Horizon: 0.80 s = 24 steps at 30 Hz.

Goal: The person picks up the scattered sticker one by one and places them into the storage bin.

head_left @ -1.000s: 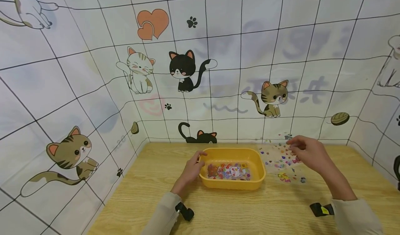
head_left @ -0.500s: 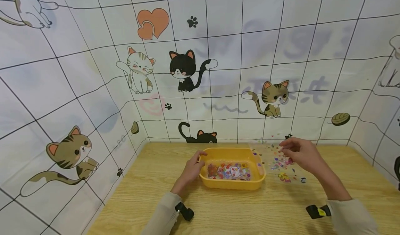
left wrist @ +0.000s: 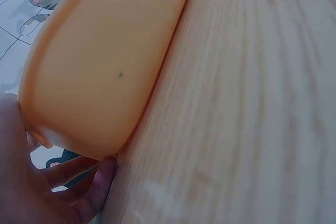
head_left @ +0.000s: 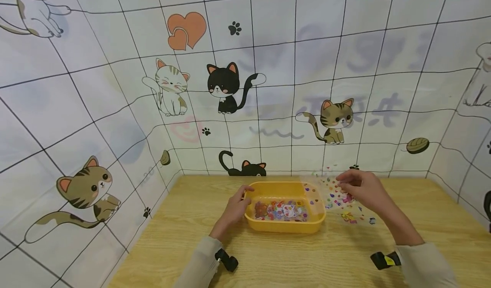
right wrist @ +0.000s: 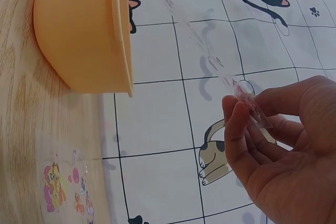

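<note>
My left hand (head_left: pixel 235 207) grips the left end of a yellow plastic basin (head_left: pixel 284 226), with fingers over its rim. In the left wrist view its fingertips (left wrist: pixel 107 169) lie against the basin's outer wall, low by the table. My right hand (head_left: pixel 364 188) is raised right of the basin and pinches a clear sticker sheet (right wrist: pixel 231 81) between thumb and fingers. Seen almost edge-on in the right wrist view, the sheet stretches away from the hand; in the head view it overlaps the basin's right end. Colourful stickers (head_left: pixel 281 210) lie on the basin's floor.
Another clear sheet with stickers (right wrist: pixel 55 187) lies on the wooden table (head_left: pixel 268 258), right of the basin. A white gridded wall covering (head_left: pixel 276 87) with printed cats stands close behind the table and along its left and right sides.
My right hand has moved left with the clear sticker sheet, so the sheet now reaches over the basin's right end. The left hand and the basin stay in place.
</note>
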Tool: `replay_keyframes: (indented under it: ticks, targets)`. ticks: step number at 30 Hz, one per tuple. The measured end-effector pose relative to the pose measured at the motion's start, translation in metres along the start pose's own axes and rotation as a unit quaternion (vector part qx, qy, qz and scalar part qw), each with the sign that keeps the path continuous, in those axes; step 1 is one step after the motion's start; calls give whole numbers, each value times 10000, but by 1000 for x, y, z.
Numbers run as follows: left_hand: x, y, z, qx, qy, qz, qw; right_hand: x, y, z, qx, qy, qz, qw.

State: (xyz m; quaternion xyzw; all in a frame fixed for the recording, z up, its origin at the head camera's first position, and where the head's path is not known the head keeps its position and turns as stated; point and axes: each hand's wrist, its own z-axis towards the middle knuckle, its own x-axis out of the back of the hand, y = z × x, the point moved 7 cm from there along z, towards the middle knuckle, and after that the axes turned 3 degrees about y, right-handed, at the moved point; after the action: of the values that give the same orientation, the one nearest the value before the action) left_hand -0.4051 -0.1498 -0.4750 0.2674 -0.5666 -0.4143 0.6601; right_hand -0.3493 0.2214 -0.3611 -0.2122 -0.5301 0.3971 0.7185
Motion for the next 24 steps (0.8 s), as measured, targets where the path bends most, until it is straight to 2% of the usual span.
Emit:
replay_keyframes:
  ticks: [8, 17, 24]
  targets:
    - [-1, -1, 0, 17, -23, -31, 10000, -9, -4, 5, -164, -143, 42, 9998]
    - [1, -2, -1, -178, -98, -35, 9998, -20, -21, 13, 42, -431, 195, 9989]
    - [1, -2, -1, -119, -107, -85, 9998, -33, -35, 20, 58, -631, 255, 9977]
